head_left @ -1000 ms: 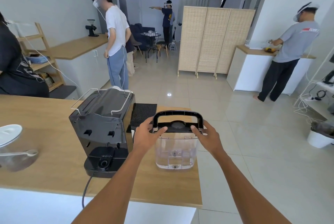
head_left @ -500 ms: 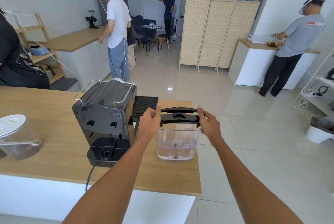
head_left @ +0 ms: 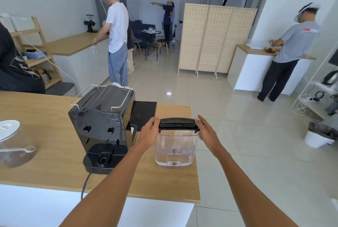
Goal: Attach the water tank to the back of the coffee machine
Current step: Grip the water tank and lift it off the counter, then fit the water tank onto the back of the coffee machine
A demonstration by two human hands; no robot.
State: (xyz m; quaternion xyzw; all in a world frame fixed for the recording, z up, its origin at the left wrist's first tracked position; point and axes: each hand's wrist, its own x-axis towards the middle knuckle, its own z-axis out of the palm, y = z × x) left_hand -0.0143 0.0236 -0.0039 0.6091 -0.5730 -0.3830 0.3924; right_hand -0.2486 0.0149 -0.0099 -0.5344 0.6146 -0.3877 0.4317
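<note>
At the far left of the wooden bench (head_left: 45, 135) stands a clear jar with a white lid (head_left: 9, 129), and a small scoop (head_left: 29, 149) lies against its side. Further right, the black coffee machine (head_left: 102, 124) stands with its back toward the camera, a wire rail along its top, and its power cord (head_left: 86, 182) drops over the near edge of the bench. A black perforated mat (head_left: 143, 115) lies just behind and to the right of the machine.

The left hand (head_left: 149, 133) grips the left end of the water tank's black lid (head_left: 176, 123), its fingers (head_left: 155, 121) curled over the edge. The water tank (head_left: 175, 149) itself is clear plastic and upright, near the bench's right edge, just beside the coffee machine and apart from it, not yet on the machine's back. Whether its base touches the bench cannot be told. The right hand (head_left: 206, 133) holds the right end of the lid, its fingers (head_left: 200, 120) pressed along that end.

Beyond the bench, several people with headsets stand at other counters, and a folding wicker screen (head_left: 215, 40) stands on the tiled floor (head_left: 237, 117).
</note>
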